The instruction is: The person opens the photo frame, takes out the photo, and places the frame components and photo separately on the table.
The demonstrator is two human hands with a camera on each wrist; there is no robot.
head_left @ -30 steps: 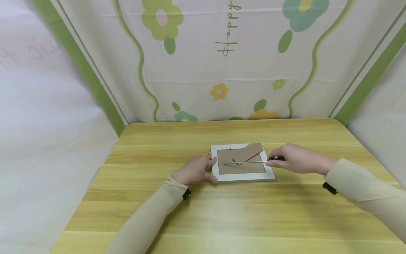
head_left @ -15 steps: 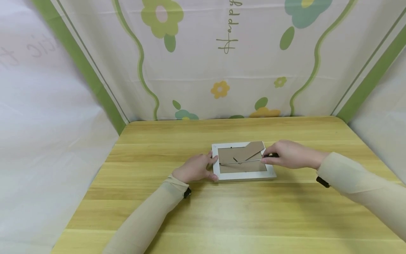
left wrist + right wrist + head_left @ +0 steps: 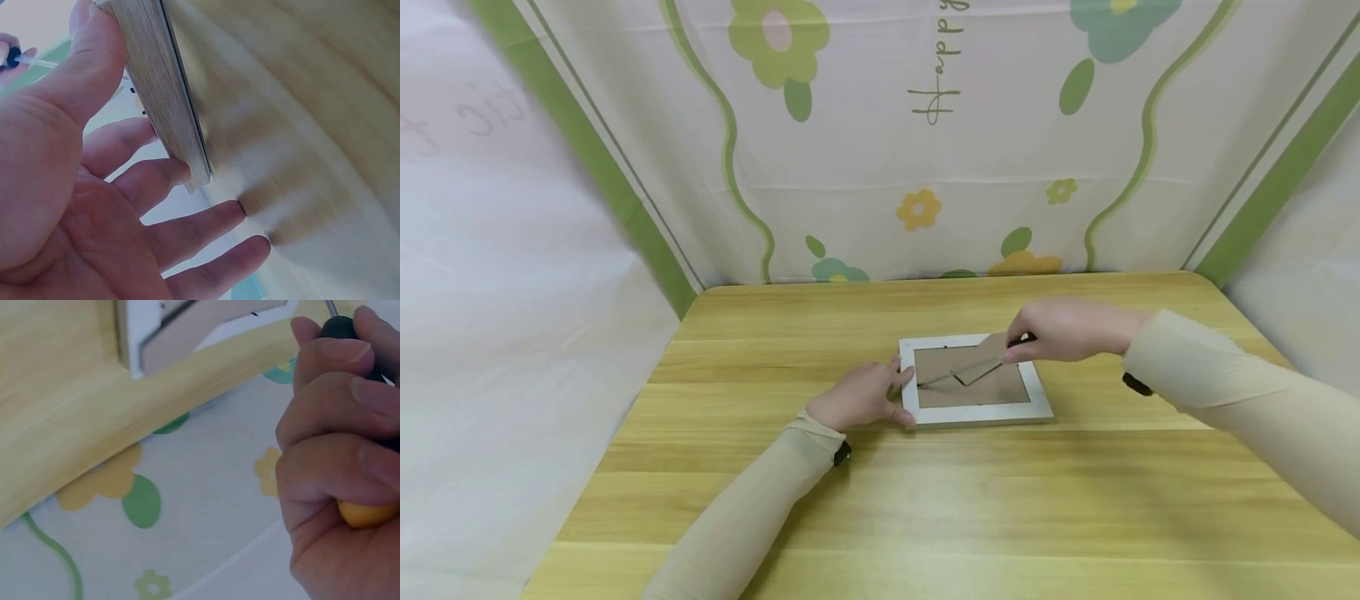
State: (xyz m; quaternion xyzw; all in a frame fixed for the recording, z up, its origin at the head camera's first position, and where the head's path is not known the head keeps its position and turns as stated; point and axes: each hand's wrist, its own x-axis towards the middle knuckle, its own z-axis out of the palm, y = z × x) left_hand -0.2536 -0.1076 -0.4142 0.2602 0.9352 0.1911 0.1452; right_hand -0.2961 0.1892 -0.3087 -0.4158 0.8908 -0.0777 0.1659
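A white picture frame (image 3: 977,414) lies on the table with its brown backing board (image 3: 977,392) facing up. The fold-out stand (image 3: 990,348) slants over the board. My left hand (image 3: 861,396) rests at the frame's left edge, thumb at the near corner, fingers spread; in the left wrist view, two fingertips touch the frame's wooden side (image 3: 156,81). My right hand (image 3: 1063,329) grips a screwdriver with a black-and-yellow handle (image 3: 365,514). Its thin shaft (image 3: 951,375) crosses the board, the tip at a small black tab (image 3: 919,386) on the left inner edge.
The wooden table (image 3: 985,500) ends at a flowered cloth backdrop (image 3: 850,150). White cloth sides (image 3: 527,292) stand left and right. Each wrist wears a small black device (image 3: 842,454). More small black tabs (image 3: 945,347) sit round the backing.
My right hand has moved left and away from me, raising the screwdriver handle. The tip has shifted from over the board to the left tab. My left hand has stayed at the frame.
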